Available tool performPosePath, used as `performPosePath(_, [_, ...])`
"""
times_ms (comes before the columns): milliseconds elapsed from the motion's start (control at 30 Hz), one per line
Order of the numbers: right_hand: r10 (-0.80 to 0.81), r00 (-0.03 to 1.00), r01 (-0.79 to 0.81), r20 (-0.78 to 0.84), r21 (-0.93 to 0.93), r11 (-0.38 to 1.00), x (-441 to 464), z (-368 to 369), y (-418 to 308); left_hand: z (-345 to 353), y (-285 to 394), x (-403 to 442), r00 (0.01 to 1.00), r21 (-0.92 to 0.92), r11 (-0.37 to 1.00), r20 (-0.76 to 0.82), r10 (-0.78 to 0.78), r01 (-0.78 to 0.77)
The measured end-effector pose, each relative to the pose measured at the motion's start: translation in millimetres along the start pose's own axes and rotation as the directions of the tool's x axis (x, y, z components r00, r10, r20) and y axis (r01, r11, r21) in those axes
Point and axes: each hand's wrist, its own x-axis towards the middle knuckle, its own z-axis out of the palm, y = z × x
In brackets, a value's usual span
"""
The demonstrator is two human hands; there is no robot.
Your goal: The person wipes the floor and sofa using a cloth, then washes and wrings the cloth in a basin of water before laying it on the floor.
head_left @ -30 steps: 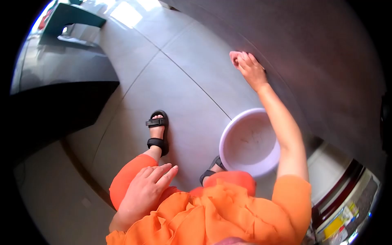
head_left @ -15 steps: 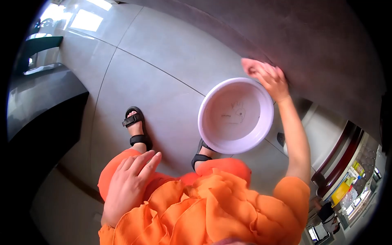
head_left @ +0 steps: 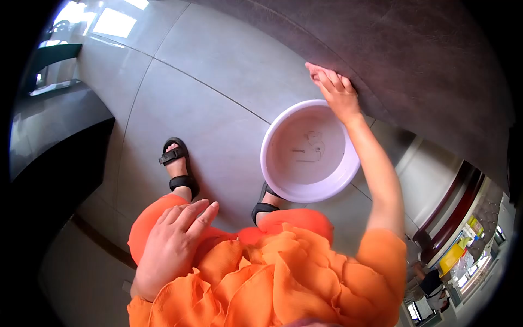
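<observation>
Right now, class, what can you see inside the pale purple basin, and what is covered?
Inside the basin, thin dark markings show at the bottom. Whether it holds water, I cannot tell. The right forearm covers part of the rim's upper right.

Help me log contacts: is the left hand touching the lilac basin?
Apart. The head view plainly shows grey tiled floor between the left hand and the lilac basin.

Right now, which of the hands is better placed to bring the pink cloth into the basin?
Probably the right hand: it holds the pink cloth, close to the basin in view. The left hand lies over the left leg, holding nothing visible.
</observation>
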Motion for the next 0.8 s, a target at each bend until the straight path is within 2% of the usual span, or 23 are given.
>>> performPosePath(100, [-0.008,1.000,0.001,0.029,0.227,0.974,-70.6,-12.2,24.6,-3.1,-11.5,-10.9,0.997,0.002,0.997,0.020,-0.071,0.071])
performPosePath(167, [0.146,0.978,-0.172,0.147,0.184,0.968,-120.7,-33.6,31.5,-9.6,-20.3,-17.7,0.995,-0.005,0.995,0.020,-0.100,0.100])
performPosePath(200, [0.400,0.802,-0.596,0.443,0.551,0.584,-118.6,-56.1,39.4,-12.8,-24.5,-20.5,0.994,-0.017,0.994,0.019,-0.108,0.108])
performPosePath(267, [0.458,0.538,-0.831,0.708,0.538,0.143,-120.6,-87.3,34.2,-20.8,-28.4,-18.6,0.991,-0.006,0.991,0.024,-0.132,0.132])
performPosePath(333, [0.570,0.615,-0.783,0.546,0.336,0.523,-125.6,-96.8,9.3,-26.8,-28.5,-8.3,0.987,0.028,0.987,0.020,-0.157,0.156])
performPosePath(400, [0.479,0.554,-0.783,0.681,0.622,0.021,-135.1,-76.7,-30.8,-28.0,-25.9,-0.6,0.990,0.023,0.991,0.044,-0.134,0.133])
performPosePath(467, [0.357,0.445,-0.773,0.821,0.553,-0.311,-125.6,-66.1,-63.4,-25.6,-18.7,7.9,0.996,-0.011,0.996,0.042,-0.083,0.084])
performPosePath(500, [0.359,0.420,-0.834,0.833,0.511,-0.210,-140.9,-49.2,-77.6,-25.8,-16.4,11.4,0.995,-0.024,0.998,0.077,-0.063,0.065])
performPosePath(600, [0.530,0.509,-0.861,0.679,0.414,0.295,-155.7,-40.7,-104.4,-21.2,-11.7,21.0,0.967,-0.091,0.996,0.252,0.043,-0.021])
performPosePath(700, [0.412,0.534,-0.842,0.738,0.425,0.331,-163.4,-40.9,-145.8,-1.1,-13.9,49.7,0.898,-0.177,0.978,0.402,0.177,-0.114])
performPosePath(767, [0.297,0.558,-0.816,0.775,0.447,0.367,-170.0,-40.1,-163.9,29.5,-16.0,85.5,0.874,-0.185,0.958,0.401,0.276,-0.217])
performPosePath(800, [0.353,0.554,-0.827,0.754,0.452,0.334,-170.2,-41.3,-164.3,54.3,-16.9,106.8,0.862,-0.146,0.955,0.412,0.295,-0.257])
